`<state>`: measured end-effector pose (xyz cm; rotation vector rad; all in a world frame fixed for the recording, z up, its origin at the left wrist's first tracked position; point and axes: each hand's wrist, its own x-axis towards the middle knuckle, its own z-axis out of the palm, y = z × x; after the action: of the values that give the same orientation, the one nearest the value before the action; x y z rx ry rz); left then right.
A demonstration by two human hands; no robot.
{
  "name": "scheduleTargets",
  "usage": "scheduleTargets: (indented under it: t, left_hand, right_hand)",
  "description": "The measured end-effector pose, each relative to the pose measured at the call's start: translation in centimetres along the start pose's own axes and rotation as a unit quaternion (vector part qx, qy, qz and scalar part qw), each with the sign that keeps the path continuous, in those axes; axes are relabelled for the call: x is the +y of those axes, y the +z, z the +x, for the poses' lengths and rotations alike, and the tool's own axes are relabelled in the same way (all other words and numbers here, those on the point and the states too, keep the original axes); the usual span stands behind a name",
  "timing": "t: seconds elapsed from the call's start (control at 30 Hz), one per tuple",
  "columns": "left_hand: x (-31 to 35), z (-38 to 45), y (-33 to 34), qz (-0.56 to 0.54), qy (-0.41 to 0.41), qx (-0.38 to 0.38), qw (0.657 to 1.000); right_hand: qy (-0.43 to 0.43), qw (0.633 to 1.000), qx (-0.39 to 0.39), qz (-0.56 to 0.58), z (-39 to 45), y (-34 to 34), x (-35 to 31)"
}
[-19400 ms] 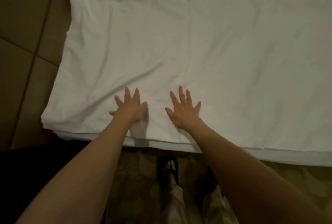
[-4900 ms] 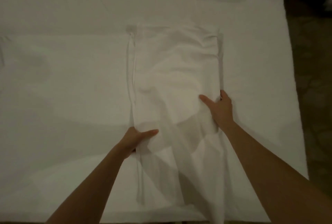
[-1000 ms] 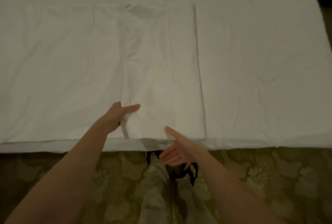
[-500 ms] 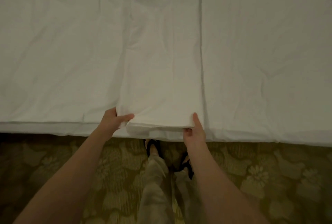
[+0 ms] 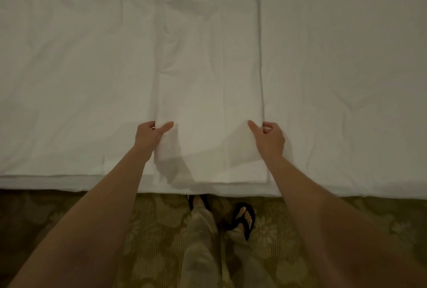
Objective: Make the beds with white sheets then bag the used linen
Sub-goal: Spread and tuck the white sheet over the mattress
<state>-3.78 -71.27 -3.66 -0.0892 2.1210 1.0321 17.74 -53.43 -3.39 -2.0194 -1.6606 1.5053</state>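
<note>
Folded white sheet [image 5: 211, 89] lies as a long strip on the bed [image 5: 346, 56], its near end at the bed's near edge and its far end reaching toward the middle. Half a second ago both hands pinched the strip's near corners at that edge; now they have slid up its sides. The left hand [image 5: 147, 135] pinches the left edge with thumb on top, and the right hand [image 5: 269, 137] pinches the right edge likewise, both closed narrowly on cloth. That suggests the next fold, or a lift to carry it, is about to start; the near end lies loose behind the hands.
</note>
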Motion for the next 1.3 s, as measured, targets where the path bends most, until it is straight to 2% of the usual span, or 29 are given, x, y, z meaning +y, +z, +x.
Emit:
scheduleTargets:
  t: [0.2,0.5,0.77,0.87,1.03,1.17,1.23,1.3]
  left_hand:
    - [4.3,5.6,0.8,-0.009,0.019,-0.008,1.000]
    - [14.7,16.2,2.0,-0.020,0.051,-0.026,0.998]
    - [24.1,24.2,4.1,-0.073,0.044,-0.027,0.996]
    - [25.8,26.4,4.3,-0.056,0.049,-0.042,0.996]
    - [27.5,27.4,3.4,-0.069,0.047,-0.122,0.989]
    - [28.8,28.7,2.5,-0.042,0.006,-0.205,0.978]
    - [29.6,29.6,2.6,0.014,0.026,-0.199,0.980]
    - [30.0,30.3,2.6,0.055,0.075,-0.164,0.982]
  right_hand:
    - [-0.018,1.000,0.002,-0.022,5.3,2.3,-5.2]
    - [0.014,1.000,-0.006,-0.007,15.2,5.0,-14.7]
    - [-0.017,1.000,-0.022,0.012,23.3,6.6,-23.5]
    - [-0.028,0.999,-0.029,0.032,25.9,6.9,-26.7]
    - [-0.053,0.995,-0.068,0.055,27.8,6.7,-27.2]
    - [-0.035,0.992,-0.103,0.059,29.0,6.6,-27.2]
    - [-0.028,0.991,-0.123,0.054,29.7,6.6,-28.1]
    - [-0.056,0.987,-0.136,0.058,30.2,6.6,-28.9]
